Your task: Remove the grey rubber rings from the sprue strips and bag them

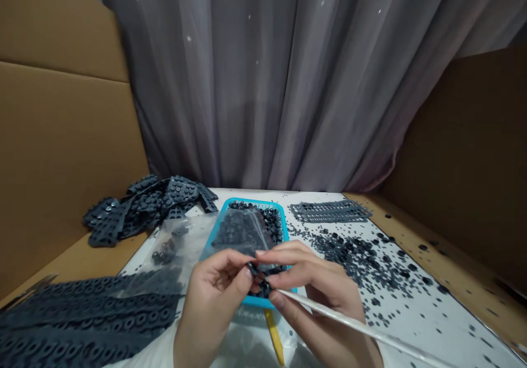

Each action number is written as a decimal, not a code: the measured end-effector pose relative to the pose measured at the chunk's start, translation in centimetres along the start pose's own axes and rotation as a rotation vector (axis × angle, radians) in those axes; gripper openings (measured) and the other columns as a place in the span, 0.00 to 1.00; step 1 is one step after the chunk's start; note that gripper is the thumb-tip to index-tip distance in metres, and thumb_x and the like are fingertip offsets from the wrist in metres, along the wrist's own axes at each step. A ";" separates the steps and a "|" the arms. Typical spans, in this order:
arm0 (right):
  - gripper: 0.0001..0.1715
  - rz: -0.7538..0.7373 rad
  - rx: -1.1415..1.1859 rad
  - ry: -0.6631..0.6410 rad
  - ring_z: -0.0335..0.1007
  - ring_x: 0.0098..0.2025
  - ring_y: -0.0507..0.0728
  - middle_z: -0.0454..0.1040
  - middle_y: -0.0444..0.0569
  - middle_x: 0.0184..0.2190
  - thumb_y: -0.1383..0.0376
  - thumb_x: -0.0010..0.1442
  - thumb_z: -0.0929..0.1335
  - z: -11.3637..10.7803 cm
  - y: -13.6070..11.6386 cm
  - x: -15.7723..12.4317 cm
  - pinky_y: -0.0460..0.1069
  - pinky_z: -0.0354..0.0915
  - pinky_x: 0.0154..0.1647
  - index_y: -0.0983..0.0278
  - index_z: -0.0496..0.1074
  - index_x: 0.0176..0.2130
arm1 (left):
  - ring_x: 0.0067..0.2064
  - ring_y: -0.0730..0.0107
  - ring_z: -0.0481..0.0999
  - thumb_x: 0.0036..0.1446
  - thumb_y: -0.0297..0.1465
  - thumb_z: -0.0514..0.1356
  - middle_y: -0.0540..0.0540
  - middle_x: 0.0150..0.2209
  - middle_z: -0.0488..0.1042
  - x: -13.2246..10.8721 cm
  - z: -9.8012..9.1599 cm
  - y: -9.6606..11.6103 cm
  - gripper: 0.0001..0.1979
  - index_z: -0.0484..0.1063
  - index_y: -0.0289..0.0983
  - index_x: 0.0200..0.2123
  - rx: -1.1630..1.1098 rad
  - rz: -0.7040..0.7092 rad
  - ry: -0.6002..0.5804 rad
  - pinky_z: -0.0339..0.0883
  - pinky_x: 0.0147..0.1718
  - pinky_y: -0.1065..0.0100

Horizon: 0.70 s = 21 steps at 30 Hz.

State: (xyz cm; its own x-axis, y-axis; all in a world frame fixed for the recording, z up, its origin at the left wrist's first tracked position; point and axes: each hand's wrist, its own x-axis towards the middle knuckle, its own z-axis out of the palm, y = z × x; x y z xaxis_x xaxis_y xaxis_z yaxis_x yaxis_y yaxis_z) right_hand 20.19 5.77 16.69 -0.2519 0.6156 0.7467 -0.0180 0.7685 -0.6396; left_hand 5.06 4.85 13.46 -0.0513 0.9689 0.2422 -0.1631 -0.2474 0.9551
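Note:
Over a blue plastic basket (285,222) full of small black parts, both hands meet. My left hand (218,291) is closed, pinching a small black rubber-like piece (252,269) between thumb and fingers. Close beside it, my right hand (325,294) holds a thin white rod (354,324) that slants down to the right. Another small black piece (265,287) shows at the right fingertips; whether the fingers grip it I cannot tell. A clear plastic bag (242,230) lies over part of the basket's contents.
Black moulded sheets with rings (94,313) lie at left front, and a heap of black studded sheets (144,206) at left back. A perforated sheet (329,211) and scattered black bits (362,258) lie right. A yellow tool (274,338) sits in front. Cardboard walls (61,126) flank the table.

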 end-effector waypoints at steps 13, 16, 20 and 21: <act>0.11 0.025 0.030 -0.001 0.74 0.35 0.57 0.79 0.52 0.33 0.77 0.52 0.67 0.6 0.3 -0.4 0.53 0.71 0.35 0.63 0.73 0.32 | 0.24 0.71 0.73 0.47 0.33 0.62 0.49 0.20 0.74 0.1 0.0 0.3 0.07 0.73 0.35 0.22 0.062 -0.019 0.047 0.67 0.25 0.75; 0.11 0.024 0.027 0.004 0.74 0.35 0.57 0.79 0.52 0.33 0.77 0.52 0.67 0.6 0.2 -0.4 0.53 0.71 0.35 0.62 0.72 0.32 | 0.24 0.71 0.73 0.46 0.33 0.63 0.49 0.20 0.73 0.1 0.0 0.4 0.08 0.73 0.35 0.22 0.065 -0.017 0.055 0.67 0.24 0.75; 0.10 0.052 0.038 -0.016 0.73 0.36 0.56 0.78 0.51 0.33 0.77 0.53 0.67 0.6 0.4 -0.4 0.52 0.70 0.36 0.63 0.72 0.33 | 0.24 0.72 0.73 0.47 0.33 0.62 0.49 0.20 0.74 0.2 -0.1 0.2 0.07 0.73 0.35 0.22 0.067 -0.011 0.044 0.67 0.25 0.76; 0.10 0.061 0.040 -0.018 0.73 0.36 0.55 0.78 0.51 0.33 0.76 0.53 0.67 0.5 0.5 -0.5 0.52 0.70 0.36 0.63 0.72 0.33 | 0.24 0.72 0.73 0.48 0.33 0.62 0.49 0.20 0.74 0.2 -0.1 0.1 0.08 0.73 0.35 0.22 0.071 -0.010 0.038 0.67 0.25 0.76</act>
State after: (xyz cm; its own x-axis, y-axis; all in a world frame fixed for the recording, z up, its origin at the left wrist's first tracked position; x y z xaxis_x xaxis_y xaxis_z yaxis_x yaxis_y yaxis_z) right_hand 19.77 5.79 15.91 -0.2715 0.6573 0.7030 -0.0404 0.7220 -0.6907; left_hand 4.95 5.00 13.58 -0.0873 0.9698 0.2277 -0.0932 -0.2355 0.9674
